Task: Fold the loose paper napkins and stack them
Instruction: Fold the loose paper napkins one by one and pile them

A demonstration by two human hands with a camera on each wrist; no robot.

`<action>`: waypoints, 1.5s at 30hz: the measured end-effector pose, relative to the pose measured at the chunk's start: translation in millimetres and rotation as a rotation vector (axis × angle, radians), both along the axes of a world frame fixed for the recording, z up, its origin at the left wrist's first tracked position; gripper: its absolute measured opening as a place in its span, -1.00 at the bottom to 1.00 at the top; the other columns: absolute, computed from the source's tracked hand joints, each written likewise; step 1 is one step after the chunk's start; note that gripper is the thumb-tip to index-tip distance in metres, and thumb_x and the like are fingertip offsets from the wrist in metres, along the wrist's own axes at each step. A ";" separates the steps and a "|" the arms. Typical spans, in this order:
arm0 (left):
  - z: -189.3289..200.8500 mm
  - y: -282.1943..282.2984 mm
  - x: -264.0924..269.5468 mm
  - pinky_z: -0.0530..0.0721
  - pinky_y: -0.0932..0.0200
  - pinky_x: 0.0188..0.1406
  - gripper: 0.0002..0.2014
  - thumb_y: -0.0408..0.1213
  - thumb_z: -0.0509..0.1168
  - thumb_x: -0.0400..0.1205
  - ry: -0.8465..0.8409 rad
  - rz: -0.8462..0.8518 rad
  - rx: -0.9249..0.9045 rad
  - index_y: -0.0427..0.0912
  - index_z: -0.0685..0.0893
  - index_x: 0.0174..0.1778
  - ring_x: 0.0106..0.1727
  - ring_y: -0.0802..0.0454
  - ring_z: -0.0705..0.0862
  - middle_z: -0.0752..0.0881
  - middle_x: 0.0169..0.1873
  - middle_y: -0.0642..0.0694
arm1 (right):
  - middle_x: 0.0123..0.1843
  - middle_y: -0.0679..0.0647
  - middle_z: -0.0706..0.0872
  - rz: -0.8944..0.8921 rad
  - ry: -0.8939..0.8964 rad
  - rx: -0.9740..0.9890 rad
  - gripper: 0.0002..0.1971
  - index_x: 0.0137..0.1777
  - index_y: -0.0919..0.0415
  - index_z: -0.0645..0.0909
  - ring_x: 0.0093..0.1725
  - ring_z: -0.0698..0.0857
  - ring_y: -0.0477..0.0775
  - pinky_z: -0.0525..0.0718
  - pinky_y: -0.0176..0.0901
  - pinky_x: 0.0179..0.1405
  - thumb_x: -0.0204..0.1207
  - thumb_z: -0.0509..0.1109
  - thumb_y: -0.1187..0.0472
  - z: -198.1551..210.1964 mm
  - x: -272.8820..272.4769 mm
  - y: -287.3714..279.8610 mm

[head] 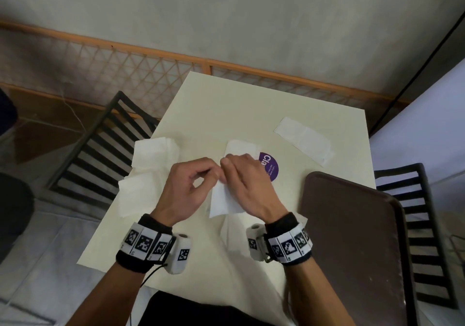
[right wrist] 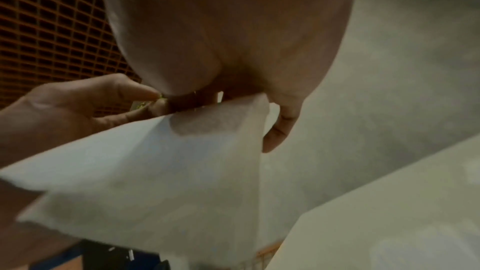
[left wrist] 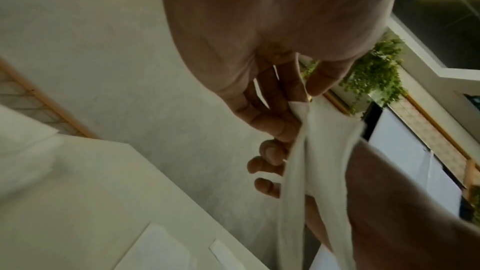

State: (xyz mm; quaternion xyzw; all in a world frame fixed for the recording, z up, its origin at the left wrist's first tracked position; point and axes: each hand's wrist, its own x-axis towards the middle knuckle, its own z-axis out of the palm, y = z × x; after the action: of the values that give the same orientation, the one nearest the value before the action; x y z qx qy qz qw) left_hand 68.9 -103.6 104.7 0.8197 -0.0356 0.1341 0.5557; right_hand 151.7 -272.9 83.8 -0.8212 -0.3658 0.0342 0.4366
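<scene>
Both hands hold one white paper napkin (head: 222,201) up over the middle of the cream table (head: 226,104). My left hand (head: 217,172) pinches its top edge between thumb and forefinger, and my right hand (head: 225,162) pinches the same edge right beside it. The sheet hangs down loose from the pinch, as the left wrist view shows the napkin (left wrist: 322,151) and the right wrist view the napkin (right wrist: 161,171). A loose pile of unfolded napkins (head: 148,167) lies at the table's left edge. A long folded napkin (head: 304,140) lies at the far right.
Another white napkin (head: 242,147) lies flat just beyond my hands, next to a round purple sticker (head: 271,167). A dark brown tray (head: 352,237) takes up the near right of the table. Black slatted chairs (head: 105,144) stand on both sides.
</scene>
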 end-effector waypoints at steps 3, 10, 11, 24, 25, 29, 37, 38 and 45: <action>-7.6 12.2 -9.7 0.65 0.26 0.01 -0.69 -0.25 0.35 0.83 0.027 0.181 -0.112 -0.18 0.83 -0.22 -0.16 0.08 0.78 0.83 -0.28 0.02 | -0.37 -0.10 0.44 -0.010 0.032 -0.008 -0.62 -0.19 0.02 0.39 -0.26 0.44 0.00 0.35 -0.12 -0.20 0.96 0.20 0.06 -10.2 1.3 18.6; -35.0 58.3 -32.5 0.76 0.04 -0.11 -0.82 -0.21 0.62 0.66 0.163 0.527 -0.121 -0.11 0.76 -0.17 -0.19 -0.03 0.79 0.82 -0.21 0.01 | -0.42 -0.07 0.61 -0.119 0.364 0.112 -0.59 -0.18 0.09 0.39 -0.39 0.67 -0.04 0.67 -0.11 -0.24 0.92 0.30 -0.04 -31.7 -4.9 61.7; -42.4 67.0 -34.1 0.80 0.03 -0.04 -0.83 -0.24 0.62 0.66 0.200 0.554 -0.131 -0.06 0.74 -0.12 -0.08 0.03 0.82 0.82 -0.10 0.06 | -0.38 -0.01 0.74 -0.108 0.413 0.130 -0.62 -0.12 0.11 0.44 -0.31 0.80 0.03 0.79 0.02 -0.15 0.91 0.31 -0.06 -34.4 -7.6 68.0; -153.4 132.6 -48.7 0.44 -0.37 0.62 -0.69 -0.29 0.57 0.68 0.580 0.822 0.318 -0.23 0.72 0.31 0.55 -0.46 0.42 0.47 0.51 -0.36 | -0.12 -0.06 0.86 -0.396 0.405 -0.094 -0.89 0.08 0.05 0.58 -0.09 0.87 0.02 0.78 0.03 -0.02 0.82 0.40 0.06 -71.7 26.6 4.8; -150.8 128.7 -47.3 0.38 -0.45 0.64 -0.67 -0.27 0.59 0.66 0.587 0.835 0.387 -0.23 0.73 0.30 0.57 -0.51 0.36 0.43 0.54 -0.39 | -0.03 -0.05 0.84 -0.449 0.373 -0.195 -0.89 0.11 0.04 0.58 0.02 0.84 0.09 0.76 0.07 0.04 0.81 0.40 0.04 -76.9 30.7 -5.7; -133.4 105.3 -40.1 0.22 -0.55 0.64 -0.58 -0.26 0.65 0.56 0.462 0.873 0.523 -0.13 0.71 0.30 0.68 -0.57 0.22 0.29 0.68 -0.39 | 0.43 0.16 0.64 -0.531 0.357 -0.668 -0.37 0.50 0.17 0.52 0.43 0.66 0.35 0.70 0.23 0.28 0.65 0.53 -0.26 -99.6 30.5 -34.4; -119.8 12.0 5.0 0.65 0.09 0.22 -0.80 -0.25 0.53 0.71 0.337 0.281 0.303 -0.01 0.72 0.21 0.18 0.04 0.67 0.70 0.12 0.08 | 0.38 0.09 0.69 -0.520 0.339 -0.640 -0.32 0.55 -0.02 0.47 0.36 0.67 0.31 0.76 0.23 0.22 0.53 0.72 -0.09 -124.5 12.9 -45.1; -125.0 -0.6 12.2 0.70 0.09 0.17 -0.78 -0.21 0.52 0.71 0.373 0.208 0.295 -0.02 0.72 0.25 0.11 0.07 0.69 0.71 0.11 0.08 | 0.35 0.07 0.71 -0.532 0.340 -0.607 -0.34 0.52 -0.03 0.48 0.32 0.70 0.30 0.75 0.19 0.17 0.53 0.72 -0.05 -124.9 11.6 -46.1; -157.5 -51.3 44.4 0.76 -0.05 0.35 -0.43 -0.25 0.58 0.68 0.586 0.106 0.237 -0.11 0.56 0.60 0.08 -0.04 0.76 0.64 0.33 -0.12 | -0.01 -0.04 0.75 -0.575 0.395 -0.375 -0.78 0.07 0.04 0.70 0.03 0.74 0.18 0.56 -0.04 -0.10 0.54 0.67 0.08 -121.7 9.3 -55.0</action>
State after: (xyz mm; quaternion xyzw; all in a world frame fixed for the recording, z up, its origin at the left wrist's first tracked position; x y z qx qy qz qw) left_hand 113.3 -154.9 -52.8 0.8832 0.1531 -0.0840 0.4352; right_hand 161.1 -327.9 -37.9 -0.9332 -0.0174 0.1341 0.3330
